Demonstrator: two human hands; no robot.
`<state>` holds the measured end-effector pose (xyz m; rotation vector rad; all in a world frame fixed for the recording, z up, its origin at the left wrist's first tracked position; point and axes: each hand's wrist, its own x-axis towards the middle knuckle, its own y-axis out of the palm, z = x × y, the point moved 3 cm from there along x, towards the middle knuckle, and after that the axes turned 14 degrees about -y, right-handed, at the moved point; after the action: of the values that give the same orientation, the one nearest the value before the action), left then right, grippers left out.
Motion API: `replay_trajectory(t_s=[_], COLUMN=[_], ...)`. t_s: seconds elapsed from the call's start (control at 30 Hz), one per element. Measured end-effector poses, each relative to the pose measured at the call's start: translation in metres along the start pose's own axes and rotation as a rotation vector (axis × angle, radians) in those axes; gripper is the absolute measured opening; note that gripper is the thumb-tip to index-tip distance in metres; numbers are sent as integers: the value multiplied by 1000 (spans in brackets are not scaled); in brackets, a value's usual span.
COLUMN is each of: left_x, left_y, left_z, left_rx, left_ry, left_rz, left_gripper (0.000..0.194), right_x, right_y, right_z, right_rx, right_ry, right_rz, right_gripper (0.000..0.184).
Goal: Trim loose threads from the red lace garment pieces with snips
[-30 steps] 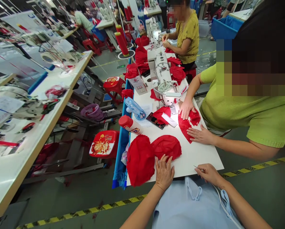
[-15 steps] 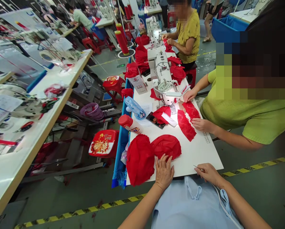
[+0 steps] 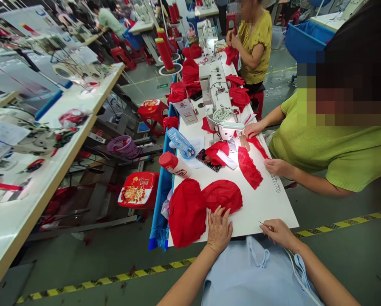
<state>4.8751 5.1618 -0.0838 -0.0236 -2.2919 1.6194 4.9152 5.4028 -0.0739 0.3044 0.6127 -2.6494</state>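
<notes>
My left hand (image 3: 220, 229) lies with its fingers spread, the tips on the lower edge of a red fabric piece (image 3: 224, 195). Left of it, a larger rounded red fabric piece (image 3: 187, 212) reaches over the table's left edge. At the front edge of the white table (image 3: 273, 212), my right hand (image 3: 277, 233) is closed around a slim metal tool with a pointed tip (image 3: 262, 224); most of it is hidden in the fingers, so its exact kind cannot be made out.
A co-worker in a green top (image 3: 324, 144) holds red fabric beside a sewing machine (image 3: 220, 97). A red-capped bottle (image 3: 174, 165), a blue case (image 3: 181, 143) and a phone-like dark card (image 3: 208, 160) lie on the table. A red stool (image 3: 139, 190) stands at the left.
Both my hands stay where they were. The green-topped co-worker's strip of red fabric is now lifted and narrowed, with the nearer hand shifted right. The yellow-topped person has raised their hands.
</notes>
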Motion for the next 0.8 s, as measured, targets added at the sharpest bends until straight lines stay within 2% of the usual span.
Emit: replay_trajectory(t_s=[0.8], left_x=[0], left_y=[-2], left_z=[-2], left_rx=[-7], left_ry=[10], left_rz=[1], left_gripper=[40], right_x=[0], right_y=[0], right_z=[-2], right_rx=[5], right_ry=[1], right_rz=[19], right_gripper=[51])
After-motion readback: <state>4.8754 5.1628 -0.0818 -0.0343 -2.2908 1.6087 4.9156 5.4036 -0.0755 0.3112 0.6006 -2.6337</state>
